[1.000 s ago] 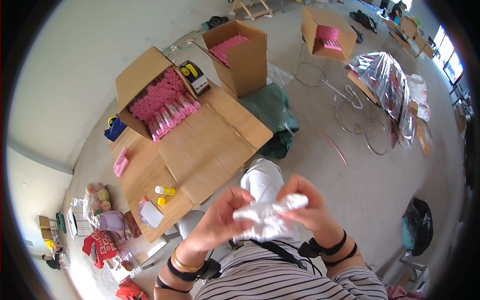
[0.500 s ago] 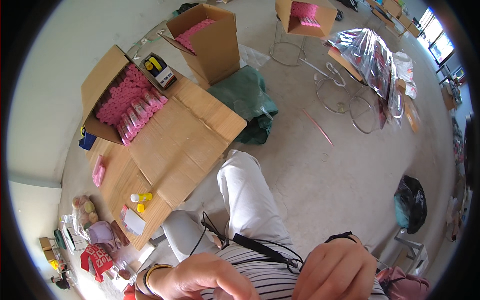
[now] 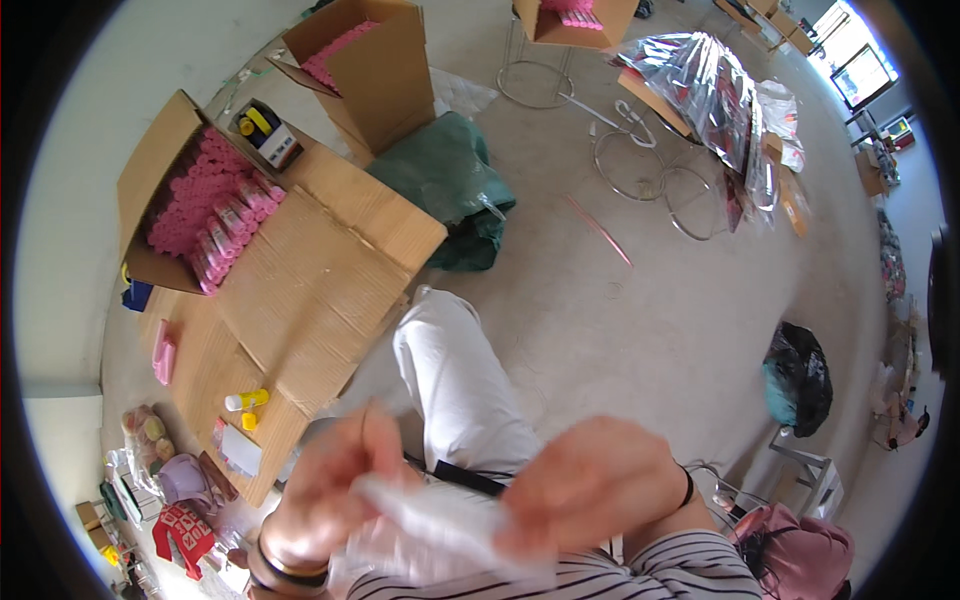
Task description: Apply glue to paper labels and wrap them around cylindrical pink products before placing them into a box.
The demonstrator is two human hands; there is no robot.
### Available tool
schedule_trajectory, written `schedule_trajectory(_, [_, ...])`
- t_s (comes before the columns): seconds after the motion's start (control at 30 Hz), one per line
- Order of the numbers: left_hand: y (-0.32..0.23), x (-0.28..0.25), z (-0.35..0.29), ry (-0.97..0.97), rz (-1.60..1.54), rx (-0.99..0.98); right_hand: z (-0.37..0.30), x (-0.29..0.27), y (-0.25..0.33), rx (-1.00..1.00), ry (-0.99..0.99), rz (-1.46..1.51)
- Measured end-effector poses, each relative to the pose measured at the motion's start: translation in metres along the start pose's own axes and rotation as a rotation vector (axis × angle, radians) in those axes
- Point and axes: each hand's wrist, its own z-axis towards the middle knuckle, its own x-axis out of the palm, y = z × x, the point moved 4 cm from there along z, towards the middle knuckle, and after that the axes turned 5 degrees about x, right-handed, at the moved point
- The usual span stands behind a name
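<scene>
Low in front of me, a thin, whitish translucent plastic piece (image 3: 435, 525) stretches between my hands, blurred by motion; I cannot tell whether it is a bag or a sheet. My left hand (image 3: 335, 485) grips one end of it, with bracelets at the wrist. At the other end the fingers of my right hand (image 3: 600, 485) are closed on it. On the table to the left lie a yellow glue stick (image 3: 254, 399) and its yellow cap (image 3: 249, 421). A white card (image 3: 240, 451) rests close to them, near the table's corner.
On the wooden table (image 3: 200, 345), a flat cardboard sheet (image 3: 300, 280) lies before an open carton (image 3: 150, 190) of pink rolls (image 3: 205, 190). Another carton (image 3: 380, 80) stands behind, beside green cloth (image 3: 450, 170). Silvery film (image 3: 700, 90) and a black bag (image 3: 805, 375) are to the right.
Both hands have risen from the lower edge, and the whitish plastic piece has come into view between them. My view has shifted, so the table and cartons appear farther left and slightly higher.
</scene>
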Motion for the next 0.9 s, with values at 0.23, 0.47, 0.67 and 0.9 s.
schedule_trajectory(0.23, [0.032, -0.027, 0.036, -0.161, 0.020, -0.049, -0.027, 0.009, -0.086, 0.233, -0.291, 0.189])
schedule_trajectory(0.47, [0.040, -0.034, 0.031, -0.081, -0.004, -0.039, -0.028, 0.012, -0.104, 0.337, -0.341, 0.382])
schedule_trajectory(0.67, [0.046, -0.038, 0.025, -0.053, -0.038, -0.009, -0.021, 0.019, -0.096, 0.303, -0.503, -0.046])
schedule_trajectory(0.9, [0.049, -0.039, 0.024, -0.062, 0.044, 0.117, -0.008, 0.026, -0.080, 0.100, -0.486, -0.346])
